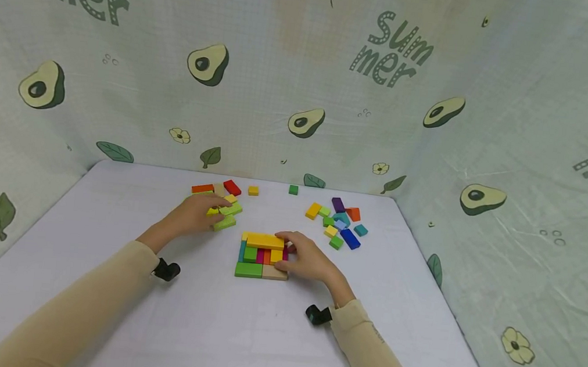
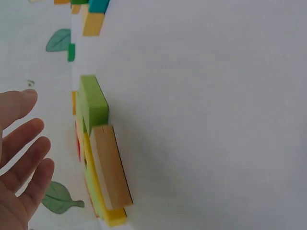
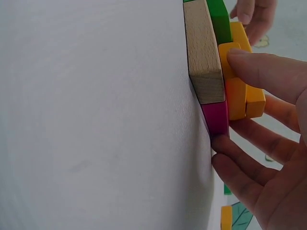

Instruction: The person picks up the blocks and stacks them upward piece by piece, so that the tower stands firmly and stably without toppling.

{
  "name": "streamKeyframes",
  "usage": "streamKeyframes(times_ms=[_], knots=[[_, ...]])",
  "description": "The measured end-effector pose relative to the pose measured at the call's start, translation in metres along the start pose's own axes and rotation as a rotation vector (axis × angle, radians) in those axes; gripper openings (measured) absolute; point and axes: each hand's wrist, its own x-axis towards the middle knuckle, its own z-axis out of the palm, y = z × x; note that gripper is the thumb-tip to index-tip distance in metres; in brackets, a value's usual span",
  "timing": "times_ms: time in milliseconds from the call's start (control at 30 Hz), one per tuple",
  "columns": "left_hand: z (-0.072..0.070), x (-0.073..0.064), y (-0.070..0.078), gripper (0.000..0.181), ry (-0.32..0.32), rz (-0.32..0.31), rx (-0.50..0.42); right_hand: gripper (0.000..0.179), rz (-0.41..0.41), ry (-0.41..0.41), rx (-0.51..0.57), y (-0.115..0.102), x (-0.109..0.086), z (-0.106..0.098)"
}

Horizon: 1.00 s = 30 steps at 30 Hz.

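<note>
A low build of coloured wooden blocks stands mid-table, its front row a green block (image 1: 248,270) beside a plain wood block (image 1: 274,274). Across its back lies a long yellow block (image 1: 264,241). My right hand (image 1: 308,259) holds the build's right side. Its thumb presses a small yellow block (image 3: 225,61), while the other fingers curl behind, near a magenta block (image 3: 216,117). Above the left pile hovers my left hand (image 1: 201,213), fingers loosely spread and holding nothing. Below it are a light green block (image 2: 96,103) and a plain wood block (image 2: 111,165).
Several loose blocks, among them a dark blue block (image 1: 350,239) and a purple block (image 1: 338,205), are scattered at the back right. A yellow block (image 1: 253,191) and a green block (image 1: 293,190) lie near the rear edge. A printed cloth (image 1: 260,87) hangs behind the table.
</note>
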Motion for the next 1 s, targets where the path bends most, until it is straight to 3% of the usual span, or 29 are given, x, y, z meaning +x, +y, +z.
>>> streamKeyframes(times_ms=[267, 467, 767, 1000], knots=[[-0.012, -0.006, -0.040, 0.035, -0.017, -0.047, 0.065, 0.069, 0.005, -0.002, -0.012, -0.001, 0.000, 0.001], [-0.011, -0.011, -0.062, 0.033, -0.058, -0.016, 0.112, 0.069, 0.011, 0.000, -0.003, -0.002, 0.000, 0.000], [-0.007, -0.020, -0.080, 0.034, -0.039, 0.085, 0.156, 0.068, 0.013, 0.001, -0.006, 0.000, 0.000, 0.001], [-0.012, -0.030, -0.087, 0.032, -0.037, 0.034, 0.126, 0.069, 0.011, -0.003, 0.015, 0.001, 0.000, 0.000]])
